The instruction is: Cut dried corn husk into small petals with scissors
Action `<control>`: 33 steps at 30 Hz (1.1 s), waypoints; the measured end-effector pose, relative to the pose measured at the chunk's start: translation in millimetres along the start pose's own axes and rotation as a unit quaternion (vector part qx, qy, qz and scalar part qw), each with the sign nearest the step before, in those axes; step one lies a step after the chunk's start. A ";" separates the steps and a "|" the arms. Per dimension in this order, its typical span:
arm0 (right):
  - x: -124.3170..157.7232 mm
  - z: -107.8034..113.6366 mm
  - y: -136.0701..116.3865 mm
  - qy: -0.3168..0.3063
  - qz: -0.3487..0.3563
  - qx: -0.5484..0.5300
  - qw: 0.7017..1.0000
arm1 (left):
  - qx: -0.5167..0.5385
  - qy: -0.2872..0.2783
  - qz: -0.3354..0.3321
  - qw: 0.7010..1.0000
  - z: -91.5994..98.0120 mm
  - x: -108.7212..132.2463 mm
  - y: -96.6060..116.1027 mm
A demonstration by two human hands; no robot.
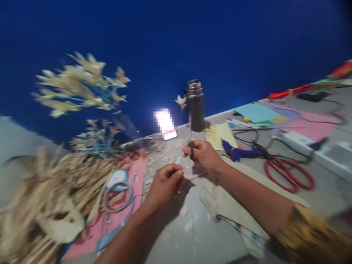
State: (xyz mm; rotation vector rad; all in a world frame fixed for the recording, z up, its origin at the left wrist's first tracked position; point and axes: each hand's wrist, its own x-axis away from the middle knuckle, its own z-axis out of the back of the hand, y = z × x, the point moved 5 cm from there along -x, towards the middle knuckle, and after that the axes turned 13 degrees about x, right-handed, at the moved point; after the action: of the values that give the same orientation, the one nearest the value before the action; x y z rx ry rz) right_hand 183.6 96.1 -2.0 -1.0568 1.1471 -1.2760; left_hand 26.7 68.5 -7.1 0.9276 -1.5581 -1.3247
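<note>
My right hand (202,156) is closed around the dark handles of a pair of scissors (191,149), whose blades point upward and look blurred. My left hand (168,179) is closed in a pinch just to the left and a little nearer to me. What lies between its fingertips is too small and smeared to make out. A thin pale strip (196,177) shows between the two hands, below the right one. Pale scraps (167,151) are scattered over the grey tabletop (192,227) around both hands.
Dried husks (35,205) pile up at left, beside a tape roll (118,198) on pink paper (139,165). Dried flowers (79,88) rise behind. A lit phone (170,135) and dark flask (195,110) stand at the back. Red-handled scissors (288,175), a blue glue gun (239,152) and cables lie right.
</note>
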 end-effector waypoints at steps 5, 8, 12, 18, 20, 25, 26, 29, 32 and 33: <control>-0.6 -10.5 10.6 -0.044 -0.049 -0.020 0.998 | 0.176 0.102 0.005 0.979 23.2 -9.6 -21.5; 2.2 -17.7 15.1 -0.073 -0.041 -0.005 0.996 | 0.187 0.118 -0.014 0.975 26.7 -7.3 -20.3; 4.9 -22.2 17.1 -0.108 -0.022 0.071 0.991 | 0.123 0.107 -0.053 0.985 25.7 -2.3 -13.3; 8.9 -20.9 8.9 -0.079 0.035 0.160 0.983 | 0.104 0.107 -0.057 0.987 26.5 1.8 -11.4; 11.3 -21.1 3.4 -0.067 0.058 0.181 0.980 | 0.090 0.102 -0.051 0.989 25.5 3.6 -10.1; 12.3 -21.6 2.1 -0.061 0.032 0.143 0.987 | 0.023 0.126 -0.077 0.989 25.0 4.9 -6.4; 11.5 -21.0 4.3 -0.057 0.013 0.121 0.991 | 0.051 0.124 -0.066 0.989 24.8 3.9 -8.5; 8.2 -17.3 10.5 -0.030 -0.033 0.061 0.997 | 0.160 0.122 -0.025 0.979 25.4 1.0 -15.9; 5.9 -13.5 13.5 0.007 -0.056 0.020 0.998 | 0.226 0.145 0.000 0.963 28.8 0.8 -19.8; 5.8 -12.9 13.9 0.015 -0.062 0.014 0.998 | 0.244 0.150 0.006 0.958 29.3 1.2 -20.5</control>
State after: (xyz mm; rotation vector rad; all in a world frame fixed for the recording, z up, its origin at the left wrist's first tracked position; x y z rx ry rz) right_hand 172.6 91.3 -17.8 -1.1049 1.0975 -1.4056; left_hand -1.1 74.2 -28.9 1.3487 -1.6684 -0.7465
